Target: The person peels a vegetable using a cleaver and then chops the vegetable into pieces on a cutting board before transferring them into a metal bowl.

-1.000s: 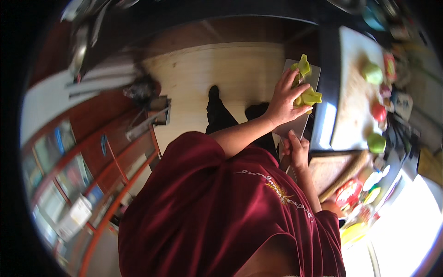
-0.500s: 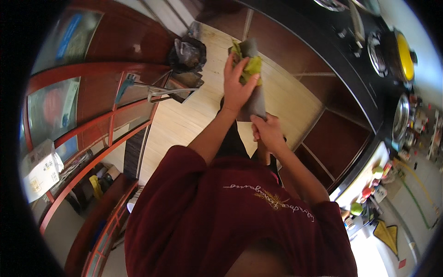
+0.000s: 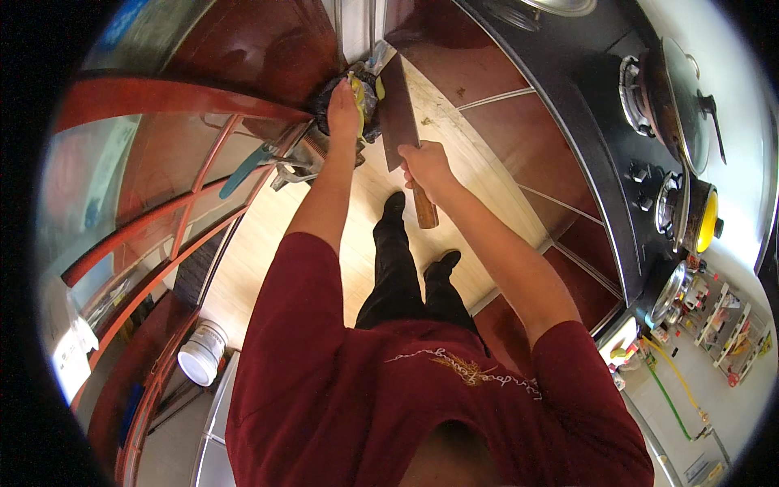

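My left hand (image 3: 343,115) reaches out at the far middle, over a bin lined with a black bag (image 3: 323,105). Yellow-green peel-like scraps (image 3: 359,96) show along its fingers, which are closed on them; part of the scraps is hidden behind the hand. Just right of the bin, my right hand (image 3: 428,166) grips a cleaver near the base of its blade. The cleaver (image 3: 399,109) has a broad dark blade pointing away from me, and its wooden handle end sticks out below my fist.
Red-framed glass doors (image 3: 174,211) stand on the left, with a white bucket (image 3: 203,353) below them. A black counter (image 3: 596,138) runs along the right, bearing a glass-lidded pan (image 3: 677,105) and a yellow-lidded pot (image 3: 707,219). Dark red cabinets line its front.
Both hands have moved forward and left to the bin. My left hand has carried the scraps off the blade, and the cleaver is now apart from that hand.
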Action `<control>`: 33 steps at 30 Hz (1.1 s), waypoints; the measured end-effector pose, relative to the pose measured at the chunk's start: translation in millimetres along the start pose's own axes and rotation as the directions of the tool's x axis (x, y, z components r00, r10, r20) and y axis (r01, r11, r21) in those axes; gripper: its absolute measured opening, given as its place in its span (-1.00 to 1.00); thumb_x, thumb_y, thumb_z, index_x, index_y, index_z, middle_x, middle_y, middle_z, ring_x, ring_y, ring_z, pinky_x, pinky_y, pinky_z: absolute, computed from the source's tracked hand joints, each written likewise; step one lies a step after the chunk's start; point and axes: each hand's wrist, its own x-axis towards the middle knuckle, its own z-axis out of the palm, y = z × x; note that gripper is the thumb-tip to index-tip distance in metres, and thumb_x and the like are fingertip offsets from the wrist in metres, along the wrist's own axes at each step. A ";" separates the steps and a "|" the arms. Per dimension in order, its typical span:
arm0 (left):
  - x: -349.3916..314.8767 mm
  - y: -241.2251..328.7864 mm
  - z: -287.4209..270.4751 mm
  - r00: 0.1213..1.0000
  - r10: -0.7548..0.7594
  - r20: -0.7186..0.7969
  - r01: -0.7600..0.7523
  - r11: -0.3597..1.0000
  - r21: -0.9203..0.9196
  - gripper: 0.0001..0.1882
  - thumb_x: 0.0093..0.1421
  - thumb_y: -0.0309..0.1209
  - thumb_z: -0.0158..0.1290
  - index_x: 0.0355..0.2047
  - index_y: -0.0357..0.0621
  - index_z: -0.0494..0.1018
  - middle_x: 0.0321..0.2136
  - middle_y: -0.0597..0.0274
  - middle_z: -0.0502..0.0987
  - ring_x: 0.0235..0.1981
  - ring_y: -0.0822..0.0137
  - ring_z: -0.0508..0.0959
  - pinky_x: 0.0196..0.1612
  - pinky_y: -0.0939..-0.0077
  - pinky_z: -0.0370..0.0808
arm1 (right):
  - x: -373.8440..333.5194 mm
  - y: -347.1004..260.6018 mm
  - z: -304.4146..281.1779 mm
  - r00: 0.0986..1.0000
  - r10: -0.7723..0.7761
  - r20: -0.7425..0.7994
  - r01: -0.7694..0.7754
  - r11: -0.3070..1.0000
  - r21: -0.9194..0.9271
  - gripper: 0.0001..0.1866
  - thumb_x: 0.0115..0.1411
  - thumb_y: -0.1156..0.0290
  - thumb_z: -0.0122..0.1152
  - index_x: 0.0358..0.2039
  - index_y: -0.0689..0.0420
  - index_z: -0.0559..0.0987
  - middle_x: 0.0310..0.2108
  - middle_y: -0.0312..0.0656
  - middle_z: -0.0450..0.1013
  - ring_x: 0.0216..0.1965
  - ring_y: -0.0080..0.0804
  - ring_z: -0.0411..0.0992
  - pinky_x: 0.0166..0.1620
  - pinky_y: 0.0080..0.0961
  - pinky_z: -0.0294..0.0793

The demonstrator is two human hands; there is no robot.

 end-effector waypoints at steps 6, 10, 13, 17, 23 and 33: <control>10.3 26.6 -56.5 0.928 -0.314 0.199 0.337 0.937 -0.094 -0.65 0.34 -0.35 -0.16 -0.01 -0.33 0.44 -0.06 0.04 0.54 0.02 0.19 0.49 0.13 0.44 0.31 | 3.9 -6.9 -3.3 1.000 0.004 0.026 -0.005 0.999 0.046 -0.80 0.16 0.32 0.14 -0.50 0.15 0.42 -0.64 -0.31 0.34 -0.69 -0.57 0.29 -0.57 -0.50 0.43; -20.7 49.0 -36.0 0.884 0.226 0.410 -0.296 0.948 0.115 -0.59 0.29 -0.38 -0.11 0.13 -0.19 0.33 0.18 0.06 0.32 0.25 0.05 0.25 0.27 0.33 0.15 | -9.1 -4.1 -13.1 0.997 0.000 0.076 -0.005 0.998 0.069 -0.80 0.17 0.32 0.12 -0.50 0.16 0.42 -0.65 -0.32 0.33 -0.70 -0.58 0.28 -0.57 -0.51 0.41; -32.2 62.3 -17.1 0.758 0.352 0.549 -0.557 0.787 0.265 -0.53 0.26 -0.41 -0.13 0.19 -0.20 0.23 0.21 0.00 0.26 0.26 0.00 0.20 0.28 0.31 0.14 | -23.0 -4.4 -16.3 0.996 0.000 0.086 -0.008 0.996 0.089 -0.80 0.17 0.32 0.12 -0.50 0.16 0.42 -0.66 -0.32 0.32 -0.70 -0.59 0.27 -0.58 -0.52 0.39; -14.1 -4.3 -17.9 0.850 0.197 0.488 -0.433 0.789 0.436 -0.55 0.25 -0.41 -0.12 0.14 -0.27 0.28 0.18 -0.09 0.28 0.23 -0.03 0.23 0.26 0.24 0.18 | -39.9 -8.7 -25.2 0.997 0.004 0.076 -0.011 0.996 0.086 -0.80 0.16 0.32 0.12 -0.49 0.17 0.43 -0.65 -0.33 0.33 -0.70 -0.60 0.27 -0.58 -0.54 0.38; -10.4 33.8 -13.1 0.896 0.191 0.401 -0.370 0.820 0.437 -0.53 0.29 -0.31 -0.15 0.15 -0.28 0.28 0.19 -0.08 0.27 0.24 -0.03 0.22 0.30 0.21 0.10 | -59.7 14.6 -59.1 0.998 -0.028 0.053 0.018 0.984 0.176 -0.82 0.14 0.35 0.12 -0.49 0.19 0.43 -0.66 -0.32 0.33 -0.71 -0.60 0.26 -0.59 -0.54 0.38; -58.9 69.4 -17.7 0.967 0.015 0.253 -0.117 0.912 0.394 -0.54 0.34 -0.17 -0.22 -0.03 -0.35 0.37 0.00 -0.29 0.40 0.09 -0.17 0.35 0.13 0.15 0.26 | -133.8 89.1 -135.7 0.981 -0.175 0.081 0.135 0.925 0.355 -0.77 0.16 0.38 0.11 -0.58 0.20 0.39 -0.69 -0.27 0.32 -0.72 -0.59 0.26 -0.60 -0.54 0.36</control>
